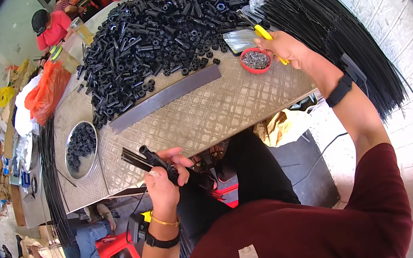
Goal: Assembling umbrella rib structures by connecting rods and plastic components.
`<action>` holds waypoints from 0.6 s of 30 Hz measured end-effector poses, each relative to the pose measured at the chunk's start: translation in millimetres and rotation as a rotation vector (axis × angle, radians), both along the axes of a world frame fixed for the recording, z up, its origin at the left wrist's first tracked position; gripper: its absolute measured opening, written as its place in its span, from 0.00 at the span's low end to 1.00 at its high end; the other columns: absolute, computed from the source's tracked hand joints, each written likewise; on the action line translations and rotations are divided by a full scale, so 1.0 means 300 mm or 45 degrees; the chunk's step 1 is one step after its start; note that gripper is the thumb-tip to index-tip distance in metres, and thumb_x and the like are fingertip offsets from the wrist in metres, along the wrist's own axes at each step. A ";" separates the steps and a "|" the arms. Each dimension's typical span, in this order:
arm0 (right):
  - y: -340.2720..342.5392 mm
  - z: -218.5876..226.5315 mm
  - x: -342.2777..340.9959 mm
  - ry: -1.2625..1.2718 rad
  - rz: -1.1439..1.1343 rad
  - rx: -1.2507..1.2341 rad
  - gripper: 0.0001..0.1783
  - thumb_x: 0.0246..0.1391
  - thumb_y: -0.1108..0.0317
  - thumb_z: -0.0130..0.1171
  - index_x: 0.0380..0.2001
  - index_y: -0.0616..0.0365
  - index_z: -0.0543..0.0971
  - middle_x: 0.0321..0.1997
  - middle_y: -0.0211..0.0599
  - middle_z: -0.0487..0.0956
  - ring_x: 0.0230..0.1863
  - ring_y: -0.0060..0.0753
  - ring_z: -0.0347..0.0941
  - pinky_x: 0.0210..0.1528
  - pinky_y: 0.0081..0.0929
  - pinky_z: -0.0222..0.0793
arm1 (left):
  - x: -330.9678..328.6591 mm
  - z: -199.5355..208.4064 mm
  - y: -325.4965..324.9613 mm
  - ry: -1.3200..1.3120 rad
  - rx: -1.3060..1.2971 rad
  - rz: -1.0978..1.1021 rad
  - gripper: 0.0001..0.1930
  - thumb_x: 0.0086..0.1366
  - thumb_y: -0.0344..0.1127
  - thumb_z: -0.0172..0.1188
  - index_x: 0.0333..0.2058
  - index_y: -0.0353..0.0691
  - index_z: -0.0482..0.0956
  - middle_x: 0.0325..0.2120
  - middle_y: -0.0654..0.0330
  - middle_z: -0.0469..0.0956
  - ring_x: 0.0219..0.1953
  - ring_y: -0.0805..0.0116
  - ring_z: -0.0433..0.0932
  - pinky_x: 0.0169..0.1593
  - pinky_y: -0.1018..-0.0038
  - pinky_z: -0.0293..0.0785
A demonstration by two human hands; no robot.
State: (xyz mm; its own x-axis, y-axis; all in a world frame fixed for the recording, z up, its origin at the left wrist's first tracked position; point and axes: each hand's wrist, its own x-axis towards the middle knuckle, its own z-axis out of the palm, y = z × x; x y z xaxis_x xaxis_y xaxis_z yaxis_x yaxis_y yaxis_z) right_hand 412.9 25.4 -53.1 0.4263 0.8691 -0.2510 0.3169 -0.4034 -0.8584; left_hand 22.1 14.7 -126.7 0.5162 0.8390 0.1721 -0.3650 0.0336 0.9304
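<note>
My left hand (163, 176) is closed around a small bunch of black tubular plastic parts (140, 158), held over the table's near edge. They point up and to the left, and one has a round, open end. Across the table, my right hand (289, 47) grips a yellow-handled tool (262, 32) whose working end I cannot make out. Just left of that hand stands a small red bowl (256, 69) of little metal pieces. Behind the bowl lies a clear pack of thin, pale strands (242, 40).
A large heap of black plastic tubes (152, 37) covers the far table, with a flat metal bar (168, 97) before it. At left is a metal bowl (91, 165) of small dark parts. Long black rods (340, 33) lie at right. Other people sit at left and far side.
</note>
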 end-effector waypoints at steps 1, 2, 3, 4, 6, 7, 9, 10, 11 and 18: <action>-0.011 0.010 -0.023 0.039 0.026 0.041 0.14 0.56 0.54 0.57 0.32 0.54 0.76 0.23 0.22 0.69 0.24 0.15 0.60 0.25 0.17 0.57 | 0.012 0.000 0.005 0.005 0.016 0.005 0.39 0.59 0.66 0.50 0.45 0.28 0.71 0.28 0.52 0.77 0.15 0.77 0.64 0.19 0.79 0.61; -0.025 0.013 -0.072 0.085 0.061 0.074 0.14 0.56 0.54 0.57 0.31 0.53 0.75 0.24 0.22 0.69 0.24 0.15 0.61 0.25 0.17 0.57 | 0.015 0.001 0.004 0.018 0.024 0.020 0.39 0.59 0.67 0.49 0.46 0.29 0.71 0.28 0.52 0.77 0.15 0.77 0.64 0.19 0.79 0.61; -0.044 0.001 -0.132 0.144 0.098 0.100 0.14 0.56 0.54 0.57 0.30 0.53 0.75 0.24 0.21 0.70 0.25 0.14 0.62 0.25 0.17 0.58 | 0.024 0.004 0.001 0.030 0.038 0.011 0.39 0.60 0.66 0.47 0.48 0.29 0.69 0.28 0.54 0.77 0.16 0.78 0.65 0.21 0.80 0.61; -0.072 -0.005 -0.211 0.241 0.133 0.169 0.14 0.56 0.54 0.57 0.30 0.53 0.75 0.24 0.21 0.70 0.25 0.15 0.63 0.26 0.16 0.58 | 0.048 0.012 -0.001 0.012 0.064 -0.008 0.39 0.61 0.66 0.46 0.50 0.28 0.67 0.28 0.55 0.77 0.17 0.78 0.65 0.22 0.81 0.62; -0.123 -0.069 -0.399 0.415 0.198 0.231 0.15 0.55 0.53 0.58 0.30 0.53 0.75 0.23 0.21 0.69 0.24 0.15 0.62 0.25 0.18 0.60 | 0.080 0.022 -0.014 0.011 0.121 -0.022 0.40 0.63 0.65 0.44 0.54 0.27 0.63 0.29 0.56 0.77 0.19 0.79 0.65 0.25 0.82 0.62; -0.146 -0.096 -0.490 0.470 0.225 0.231 0.16 0.54 0.52 0.59 0.30 0.54 0.75 0.23 0.21 0.69 0.22 0.15 0.61 0.25 0.20 0.60 | 0.085 0.027 -0.022 0.008 0.158 -0.025 0.41 0.63 0.65 0.43 0.56 0.26 0.60 0.29 0.57 0.77 0.20 0.79 0.65 0.26 0.82 0.62; -0.198 -0.107 -0.629 0.689 0.309 0.260 0.14 0.57 0.55 0.56 0.30 0.55 0.74 0.22 0.23 0.69 0.21 0.17 0.65 0.24 0.18 0.61 | 0.099 0.038 -0.039 0.025 0.167 -0.046 0.44 0.63 0.66 0.43 0.59 0.26 0.56 0.28 0.59 0.76 0.20 0.80 0.65 0.27 0.84 0.62; -0.211 -0.118 -0.686 0.926 0.389 0.316 0.14 0.58 0.56 0.55 0.29 0.56 0.73 0.22 0.24 0.70 0.21 0.18 0.67 0.23 0.18 0.62 | 0.091 0.041 -0.047 0.041 0.173 -0.046 0.44 0.62 0.66 0.43 0.59 0.26 0.56 0.27 0.59 0.76 0.20 0.80 0.65 0.27 0.84 0.62; -0.212 -0.127 -0.729 1.162 0.466 0.372 0.14 0.59 0.57 0.53 0.29 0.57 0.73 0.22 0.26 0.70 0.21 0.20 0.69 0.23 0.18 0.63 | 0.084 0.046 -0.053 0.053 0.182 -0.048 0.44 0.62 0.66 0.43 0.60 0.27 0.55 0.27 0.60 0.76 0.21 0.81 0.66 0.27 0.84 0.62; -0.214 -0.152 -0.817 1.198 0.419 0.319 0.15 0.60 0.57 0.53 0.29 0.59 0.71 0.23 0.28 0.70 0.21 0.21 0.70 0.25 0.20 0.67 | 0.040 0.072 -0.096 0.212 0.189 0.108 0.45 0.61 0.69 0.39 0.60 0.29 0.57 0.21 0.62 0.72 0.19 0.80 0.64 0.24 0.84 0.58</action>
State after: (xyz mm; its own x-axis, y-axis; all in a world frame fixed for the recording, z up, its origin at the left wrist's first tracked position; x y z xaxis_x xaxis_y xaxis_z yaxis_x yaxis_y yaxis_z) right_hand 167.8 -38.9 -98.7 -0.1185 0.9807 -0.1556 -0.4654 -0.1933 -0.8638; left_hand 34.0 -14.2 -105.2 0.4765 0.8524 0.2154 -0.2019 -0.1323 0.9704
